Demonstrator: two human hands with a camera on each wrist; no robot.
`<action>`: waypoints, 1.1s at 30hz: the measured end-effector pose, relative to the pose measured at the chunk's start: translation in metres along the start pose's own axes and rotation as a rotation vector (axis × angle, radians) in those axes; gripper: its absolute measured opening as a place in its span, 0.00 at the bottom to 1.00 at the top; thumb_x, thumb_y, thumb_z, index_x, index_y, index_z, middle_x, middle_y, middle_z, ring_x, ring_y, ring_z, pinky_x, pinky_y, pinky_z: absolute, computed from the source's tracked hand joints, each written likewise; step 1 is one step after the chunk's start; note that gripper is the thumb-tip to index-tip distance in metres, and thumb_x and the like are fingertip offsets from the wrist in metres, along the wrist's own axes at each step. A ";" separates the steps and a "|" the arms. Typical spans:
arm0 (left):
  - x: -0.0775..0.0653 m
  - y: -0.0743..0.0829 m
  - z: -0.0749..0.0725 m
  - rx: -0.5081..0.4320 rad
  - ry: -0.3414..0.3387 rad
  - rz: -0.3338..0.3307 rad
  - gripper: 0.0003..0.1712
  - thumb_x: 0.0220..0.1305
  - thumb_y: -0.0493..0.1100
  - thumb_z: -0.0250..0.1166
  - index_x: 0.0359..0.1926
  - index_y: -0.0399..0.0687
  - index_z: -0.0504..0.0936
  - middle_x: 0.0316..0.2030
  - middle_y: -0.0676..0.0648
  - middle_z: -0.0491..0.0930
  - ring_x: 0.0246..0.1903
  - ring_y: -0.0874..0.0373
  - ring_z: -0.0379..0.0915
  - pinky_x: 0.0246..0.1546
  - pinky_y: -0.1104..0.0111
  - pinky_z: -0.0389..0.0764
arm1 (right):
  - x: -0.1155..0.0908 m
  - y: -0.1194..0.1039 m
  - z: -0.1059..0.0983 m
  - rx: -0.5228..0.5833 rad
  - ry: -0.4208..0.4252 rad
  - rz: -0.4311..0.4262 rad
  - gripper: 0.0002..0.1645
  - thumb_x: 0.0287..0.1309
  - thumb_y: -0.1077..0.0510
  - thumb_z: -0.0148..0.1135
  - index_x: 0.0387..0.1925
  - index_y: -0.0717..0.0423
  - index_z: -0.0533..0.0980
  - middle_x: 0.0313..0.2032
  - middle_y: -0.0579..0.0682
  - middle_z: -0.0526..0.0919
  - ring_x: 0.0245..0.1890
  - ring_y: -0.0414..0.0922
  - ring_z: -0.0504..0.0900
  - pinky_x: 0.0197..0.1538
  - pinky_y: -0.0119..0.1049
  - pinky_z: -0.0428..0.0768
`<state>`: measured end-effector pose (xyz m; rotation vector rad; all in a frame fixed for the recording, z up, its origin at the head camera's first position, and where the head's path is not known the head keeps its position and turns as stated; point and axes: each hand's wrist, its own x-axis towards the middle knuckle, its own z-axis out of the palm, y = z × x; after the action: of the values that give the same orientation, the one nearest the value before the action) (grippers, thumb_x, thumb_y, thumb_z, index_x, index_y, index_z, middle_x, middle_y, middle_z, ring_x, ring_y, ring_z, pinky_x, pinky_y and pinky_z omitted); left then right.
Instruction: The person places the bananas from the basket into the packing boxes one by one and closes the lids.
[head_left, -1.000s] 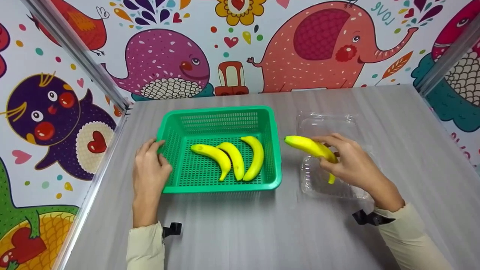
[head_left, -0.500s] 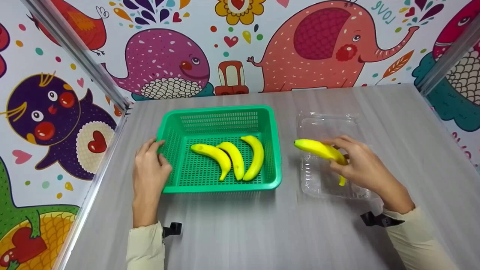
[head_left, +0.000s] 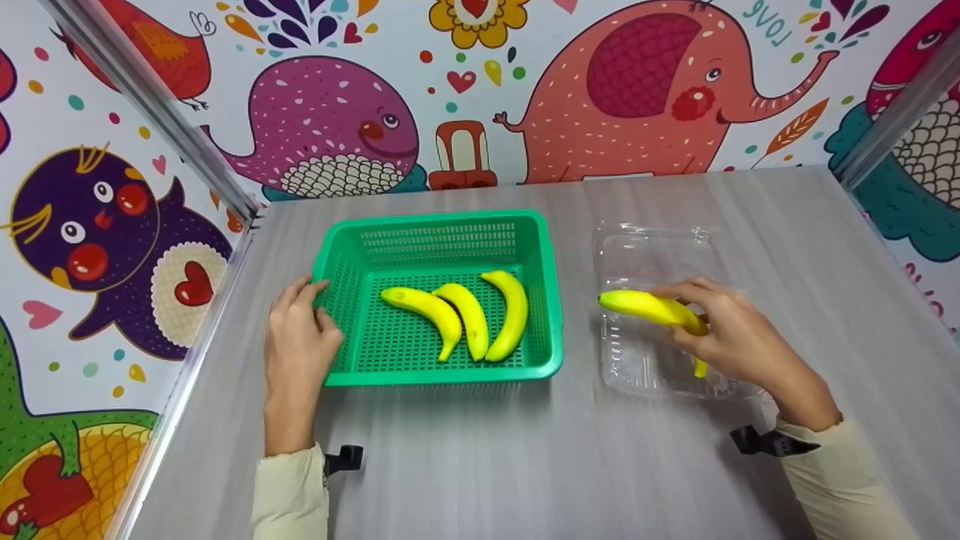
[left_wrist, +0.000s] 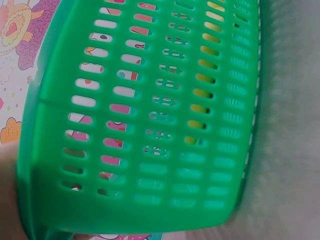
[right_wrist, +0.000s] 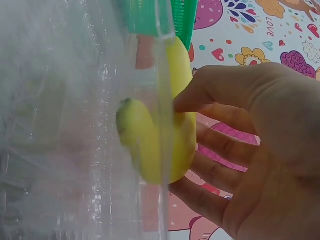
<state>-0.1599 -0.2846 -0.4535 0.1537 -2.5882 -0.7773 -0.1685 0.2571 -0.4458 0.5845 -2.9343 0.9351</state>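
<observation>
My right hand [head_left: 739, 334] holds a yellow banana [head_left: 646, 306], thumb on one side and fingers on the other, above the open clear plastic clamshell box [head_left: 613, 367]. In the right wrist view part of that banana [right_wrist: 181, 70] shows through the clear wall. Three more bananas lie on the floor of the green plastic basket: a left one [head_left: 427, 309], a middle one [head_left: 468, 319] and a right one [head_left: 514, 315]. At the left side of the basket [head_left: 442, 377], my left hand [head_left: 301, 330] grips the rim; its fingertips are partly hidden.
The box's raised or laid-back lid [head_left: 656, 251] is on the far side. Grey wood-grain table [head_left: 480, 465] surrounds both containers. Patterned walls [head_left: 465, 82] close off the back and the sides, with a metal strip [head_left: 180, 150] at the left corner.
My right hand has moved right and slightly lower with the banana, from beside the basket to over the clear box. The left hand and the basket have stayed put.
</observation>
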 end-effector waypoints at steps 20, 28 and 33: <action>0.000 0.000 0.000 0.002 0.000 -0.002 0.23 0.72 0.26 0.56 0.64 0.32 0.84 0.70 0.29 0.77 0.71 0.28 0.72 0.67 0.36 0.78 | -0.005 0.011 -0.005 -0.060 -0.083 0.043 0.35 0.58 0.73 0.73 0.66 0.52 0.82 0.64 0.56 0.83 0.58 0.58 0.82 0.61 0.64 0.84; 0.000 0.001 0.000 0.010 -0.006 -0.013 0.23 0.72 0.27 0.56 0.64 0.32 0.84 0.71 0.30 0.77 0.71 0.28 0.72 0.68 0.36 0.78 | -0.005 0.012 -0.002 -0.116 -0.103 0.053 0.35 0.58 0.73 0.73 0.67 0.52 0.82 0.65 0.56 0.82 0.60 0.60 0.81 0.64 0.68 0.81; 0.000 0.000 -0.001 -0.002 0.005 0.001 0.24 0.71 0.26 0.55 0.64 0.31 0.84 0.70 0.29 0.77 0.71 0.28 0.71 0.68 0.36 0.77 | -0.005 0.014 0.001 -0.162 -0.082 0.033 0.34 0.58 0.72 0.72 0.65 0.50 0.82 0.64 0.56 0.82 0.58 0.61 0.83 0.56 0.69 0.83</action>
<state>-0.1597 -0.2854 -0.4533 0.1533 -2.5829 -0.7779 -0.1690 0.2687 -0.4547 0.5822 -3.0628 0.6818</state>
